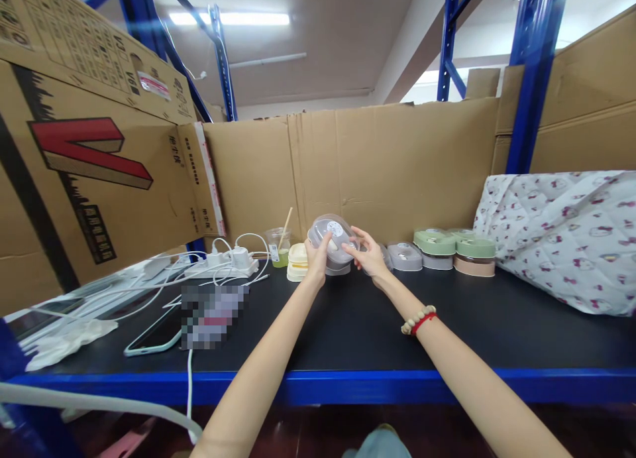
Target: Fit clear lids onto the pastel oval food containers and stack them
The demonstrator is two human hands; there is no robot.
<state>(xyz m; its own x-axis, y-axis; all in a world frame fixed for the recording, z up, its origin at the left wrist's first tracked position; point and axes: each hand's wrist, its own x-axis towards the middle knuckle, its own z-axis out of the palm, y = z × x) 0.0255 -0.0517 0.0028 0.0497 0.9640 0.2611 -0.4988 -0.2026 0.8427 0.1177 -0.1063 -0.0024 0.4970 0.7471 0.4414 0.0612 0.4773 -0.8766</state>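
Observation:
Above the back of the black shelf, a grey oval plastic box (330, 247) with a clear lid and a round white label is tilted up between my hands. My left hand (317, 258) is closed around its left side, the thumb lying on the lid. My right hand (371, 256) grips the right side, with its thumb on the front and fingers at the upper edge. Just behind stand more grey boxes (405, 256), partly hidden by my hands. Stacked cream boxes (298, 262) sit left of my left hand.
Green-lidded boxes (476, 246) are stacked to the right, beside a patterned quilted cloth (571, 239). A cup (279, 254) with green liquid and a stick stands at the back left. Phones (159, 332), a power strip (243, 270) and cables cover the left. Cardboard (397, 166) walls the back.

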